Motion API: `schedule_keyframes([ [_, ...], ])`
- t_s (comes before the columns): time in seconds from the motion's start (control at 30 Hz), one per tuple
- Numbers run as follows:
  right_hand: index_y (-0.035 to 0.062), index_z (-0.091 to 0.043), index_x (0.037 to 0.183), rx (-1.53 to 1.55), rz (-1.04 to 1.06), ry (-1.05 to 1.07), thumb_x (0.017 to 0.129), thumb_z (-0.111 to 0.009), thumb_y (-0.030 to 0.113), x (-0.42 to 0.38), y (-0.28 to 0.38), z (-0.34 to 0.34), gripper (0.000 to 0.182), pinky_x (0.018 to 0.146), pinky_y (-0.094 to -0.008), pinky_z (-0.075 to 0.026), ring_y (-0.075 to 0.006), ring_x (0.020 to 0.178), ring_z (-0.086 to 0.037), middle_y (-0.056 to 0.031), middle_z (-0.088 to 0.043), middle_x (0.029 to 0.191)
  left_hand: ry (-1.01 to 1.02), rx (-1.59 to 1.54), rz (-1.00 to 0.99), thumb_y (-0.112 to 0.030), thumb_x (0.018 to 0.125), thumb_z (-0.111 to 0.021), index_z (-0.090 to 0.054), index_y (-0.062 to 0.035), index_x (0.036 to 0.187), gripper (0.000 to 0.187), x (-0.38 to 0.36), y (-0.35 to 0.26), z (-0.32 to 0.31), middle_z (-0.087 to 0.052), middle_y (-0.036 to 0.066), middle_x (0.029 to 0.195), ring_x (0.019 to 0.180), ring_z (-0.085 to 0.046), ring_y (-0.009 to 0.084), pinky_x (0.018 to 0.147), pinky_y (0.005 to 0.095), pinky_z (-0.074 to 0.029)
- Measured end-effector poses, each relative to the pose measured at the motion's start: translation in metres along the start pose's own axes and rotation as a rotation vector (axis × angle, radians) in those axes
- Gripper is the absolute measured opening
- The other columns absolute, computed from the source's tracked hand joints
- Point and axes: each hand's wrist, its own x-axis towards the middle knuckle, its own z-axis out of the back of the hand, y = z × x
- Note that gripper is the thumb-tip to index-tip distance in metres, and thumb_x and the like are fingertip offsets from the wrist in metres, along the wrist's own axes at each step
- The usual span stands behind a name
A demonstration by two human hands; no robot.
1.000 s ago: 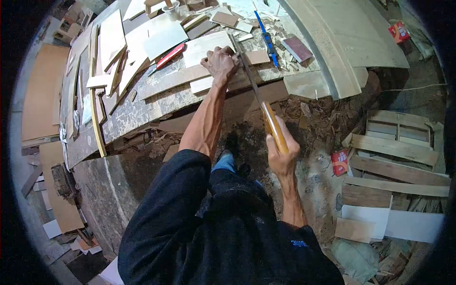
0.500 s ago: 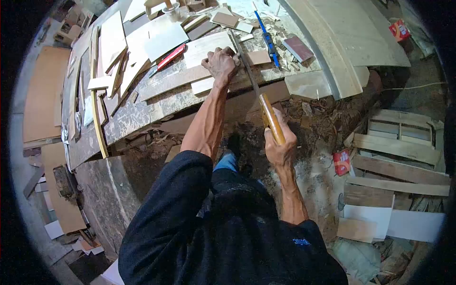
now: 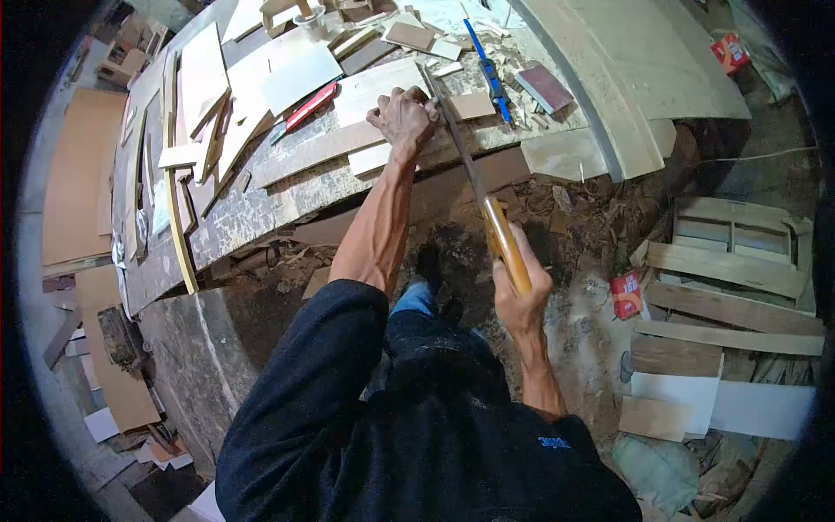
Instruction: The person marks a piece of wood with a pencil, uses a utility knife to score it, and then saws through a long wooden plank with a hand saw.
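A long wooden strip (image 3: pixel 326 153) lies along the near edge of the workbench, on top of other pieces of board. My left hand (image 3: pixel 405 124) presses down on it with bent fingers, holding it against the bench. In my right hand (image 3: pixel 522 287) is the wooden handle of a handsaw (image 3: pixel 474 178), the fingers wrapped round it. Its narrow blade runs forward across the strip, just right of my left hand. Whether the teeth are in a cut cannot be made out. A pale board (image 3: pixel 378 87) lies beyond my left knuckles.
The cluttered workbench (image 3: pixel 261 213) carries a blue caliper (image 3: pixel 493 80), a red-handled tool (image 3: pixel 311 103), a reddish-brown block (image 3: pixel 545 90) and several offcuts. A long sheet (image 3: pixel 644 61) lies at the right. Wooden frames (image 3: pixel 731 270) and boards stand low on the right.
My right hand has drawn the handsaw back toward my body and slightly right. The left hand and the wooden strip stay in place.
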Motion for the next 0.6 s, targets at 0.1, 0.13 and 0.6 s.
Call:
schedule_keyframes([
  [0.1, -0.0033, -0.053, 0.129, -0.034, -0.058, 0.009, 0.081, -0.052, -0.002, -0.017, 0.002, 0.008, 0.048, 0.092, -0.0325, -0.048, -0.0255, 0.107, -0.062, -0.0196, -0.063, 0.116, 0.004, -0.010, 0.003, -0.040, 0.077, -0.070, -0.073, -0.0220, 0.096, 0.027, -0.003, 0.000, 0.003, -0.064, 0.003, 0.103, 0.104, -0.054, 0.0258, 0.093, 0.0524, -0.029],
  [0.13, -0.0032, -0.052, 0.129, -0.043, -0.014, -0.010, 0.081, -0.052, -0.002, -0.008, -0.001, 0.002, 0.048, 0.092, -0.0325, -0.048, -0.0255, 0.107, -0.062, -0.0195, -0.063, 0.116, 0.002, -0.008, 0.002, -0.042, 0.078, -0.069, -0.073, -0.0228, 0.096, 0.027, -0.001, 0.001, 0.001, -0.064, 0.003, 0.104, 0.104, -0.054, 0.0258, 0.092, 0.0526, -0.029],
  [0.6, 0.0021, -0.053, 0.131, -0.081, -0.110, 0.068, 0.081, -0.051, -0.005, 0.020, -0.002, -0.012, 0.051, 0.087, -0.0311, -0.049, -0.0229, 0.104, -0.064, -0.0181, -0.064, 0.115, -0.003, 0.019, -0.002, -0.051, 0.079, -0.067, -0.073, -0.0249, 0.097, 0.033, 0.001, 0.005, -0.004, -0.064, 0.002, 0.103, 0.104, -0.055, 0.0255, 0.090, 0.0526, -0.028],
])
